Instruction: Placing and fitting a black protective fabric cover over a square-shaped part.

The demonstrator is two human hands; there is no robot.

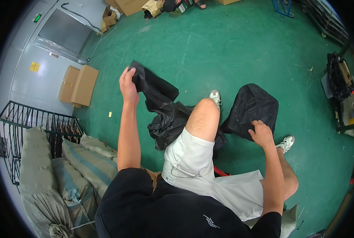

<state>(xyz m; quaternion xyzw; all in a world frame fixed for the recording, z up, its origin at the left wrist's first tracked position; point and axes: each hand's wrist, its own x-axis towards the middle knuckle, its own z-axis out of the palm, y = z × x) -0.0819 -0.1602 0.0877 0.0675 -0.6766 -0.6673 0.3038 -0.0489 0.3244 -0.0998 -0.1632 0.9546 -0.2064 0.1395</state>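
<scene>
While pinching a folded black sheet [157,85], reaching over a squarish black bag [254,105]

In left hand [128,85]: the folded black sheet, caught by its upper corner between thumb and fingers, held out ahead and to the left of the bent left knee [205,113]. Overlapping in view with a crumpled black pile [163,133] on the green floor [208,51]; impossible to tell whether touching it.

Under right hand [261,133]: the squarish black bag, lying on the floor between two white sneakers [287,143]. Right fingers loosely spread and slightly curled over the near part, with no pinch showing; contact with the surface impossible to tell.

Judging by the pose, midway through handling two black pieces at once, with only the sheet in a firm hold. For any next move, probably calling for a steady left pinch to keep such limp material off the pile, and, for lifting the bag, for closing right thumb and fingers on an edge.

Off to the left: stuffed woven sacks [89,158] and, farther ahead, cardboard boxes [85,85].
</scene>
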